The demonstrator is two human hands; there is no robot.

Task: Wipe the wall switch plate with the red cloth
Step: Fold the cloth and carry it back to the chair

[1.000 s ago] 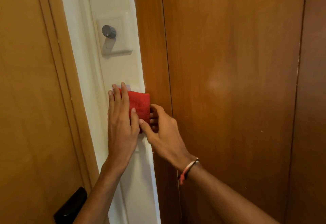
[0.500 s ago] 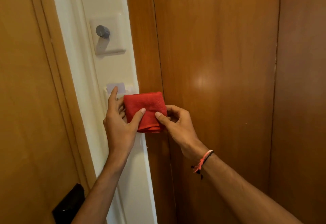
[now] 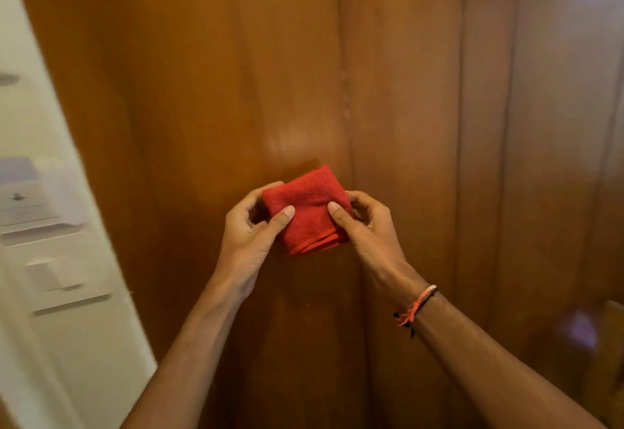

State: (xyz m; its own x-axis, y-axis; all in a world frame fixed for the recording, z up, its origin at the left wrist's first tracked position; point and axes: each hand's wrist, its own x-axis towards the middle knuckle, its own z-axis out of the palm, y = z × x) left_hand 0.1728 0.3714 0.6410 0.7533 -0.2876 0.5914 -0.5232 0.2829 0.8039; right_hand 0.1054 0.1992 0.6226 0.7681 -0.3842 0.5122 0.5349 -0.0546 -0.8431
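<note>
A folded red cloth (image 3: 309,209) hangs in front of the brown wooden panel, held between both hands. My left hand (image 3: 251,236) pinches its left side with thumb on the front. My right hand (image 3: 368,229) pinches its right side the same way. The white switch plate (image 3: 54,270) sits blurred on the white wall strip at the far left, well apart from the cloth and both hands.
Brown wooden panels (image 3: 405,91) fill most of the view. Above the switch plate a white card holder (image 3: 23,199) is mounted on the white wall strip (image 3: 84,361). The picture is blurred from motion.
Both hands have carried the cloth off the switch plate and to the right, in front of the wood panel. The view has swung right, so the plate now sits at the left edge.
</note>
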